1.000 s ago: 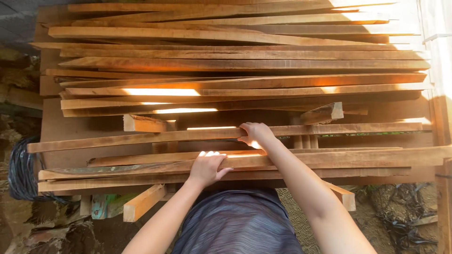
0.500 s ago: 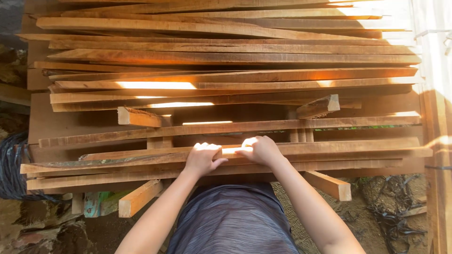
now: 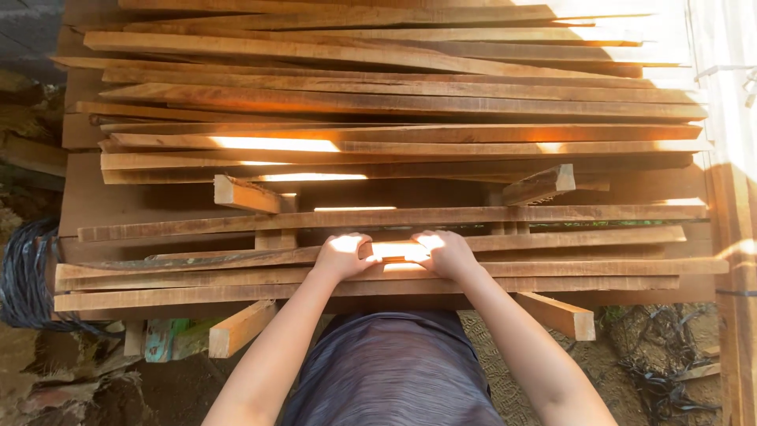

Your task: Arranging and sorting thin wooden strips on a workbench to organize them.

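while sunlight falls across the stack, the left hand (image 3: 343,254) and right hand (image 3: 443,252) close side by side on a long reddish-brown wooden slat (image 3: 552,239) at lower centre of the frame, fingers curled over its edge; more rough planks (image 3: 394,102) fill the upper frame, and a short wooden block (image 3: 240,327) juts out at lower left

Long wooden slats (image 3: 394,102) stacked crosswise in layers, carried on short timber bearers (image 3: 243,326) laid beneath, bearer ends seen protruding at the near edge, dirt ground (image 3: 158,390) seen below the stack.
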